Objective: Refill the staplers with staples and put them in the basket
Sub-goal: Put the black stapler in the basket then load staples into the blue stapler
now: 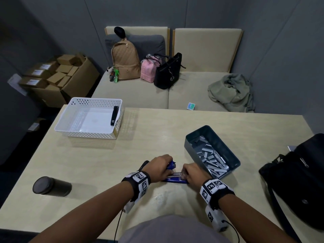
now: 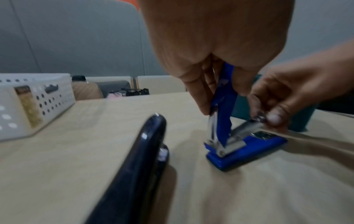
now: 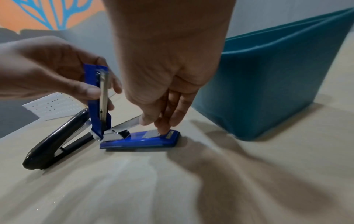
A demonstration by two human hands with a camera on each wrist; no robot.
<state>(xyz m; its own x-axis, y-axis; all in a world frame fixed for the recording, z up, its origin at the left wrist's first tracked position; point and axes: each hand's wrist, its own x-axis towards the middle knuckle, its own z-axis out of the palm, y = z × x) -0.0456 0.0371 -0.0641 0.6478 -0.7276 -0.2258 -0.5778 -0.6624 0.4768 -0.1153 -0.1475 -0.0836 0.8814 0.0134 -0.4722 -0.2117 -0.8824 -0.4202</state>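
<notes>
White basket [image 1: 73,118], far beyond the left fingertips at the table's far left: one black stapler [image 1: 114,115] already lies inside against its right wall. Dark cylindrical container [image 1: 51,186], on its side, well to the left of the left wrist.

Second black stapler [image 2: 134,163], just to the outer side of the left hand, on the table [image 1: 228,127], apparently still to be filled.

Left hand [image 1: 160,164]: fingers curled round the raised blue lid of the blue stapler [image 3: 138,140], holding it upright and hinged back from the base, which rests flat on the table.

Right hand [image 1: 193,173]: thumb and fingers narrowed in a pinch at the front end of the metal magazine rail, one fingertip [image 3: 162,131] touching the base. Whether a staple strip is in the pinch cannot be told.

Teal bin [image 1: 192,142], just to the outer side of the right hand, holds loose staple strips [image 1: 212,159].

Technique, as judged: keep the lid fully back and the base pressed flat; lay the strip legs-down, square in the channel, then slide it fully rearward before lowering the lid, lest it jam.
</notes>
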